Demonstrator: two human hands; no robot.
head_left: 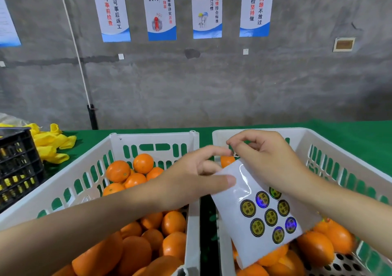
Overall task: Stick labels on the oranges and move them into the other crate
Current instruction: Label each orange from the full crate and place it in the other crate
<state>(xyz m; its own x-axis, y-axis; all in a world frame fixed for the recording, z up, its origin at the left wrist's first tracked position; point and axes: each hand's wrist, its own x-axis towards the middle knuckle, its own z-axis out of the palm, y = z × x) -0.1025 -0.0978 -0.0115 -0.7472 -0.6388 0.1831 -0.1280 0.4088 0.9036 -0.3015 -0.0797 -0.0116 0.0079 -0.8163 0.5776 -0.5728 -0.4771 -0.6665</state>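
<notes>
My left hand (191, 182) reaches across from the left and curls its fingers round an orange (226, 161), mostly hidden between both hands; its thumb lies over the top corner of the label sheet (257, 218). The white sheet carries several round gold and blue labels and hangs below my right hand (267, 161), which holds its upper edge. The right thumb and forefinger pinch together just above the orange. Both hands hover over the right white crate (331, 146), which holds several oranges (318, 246). The left white crate (89, 161) is piled with oranges (135, 252).
A black crate (19, 169) stands at the far left, with yellow foam fruit nets (51, 146) beside it on the green table cover (350, 127). A grey wall with posters rises behind the table. A narrow gap separates the two white crates.
</notes>
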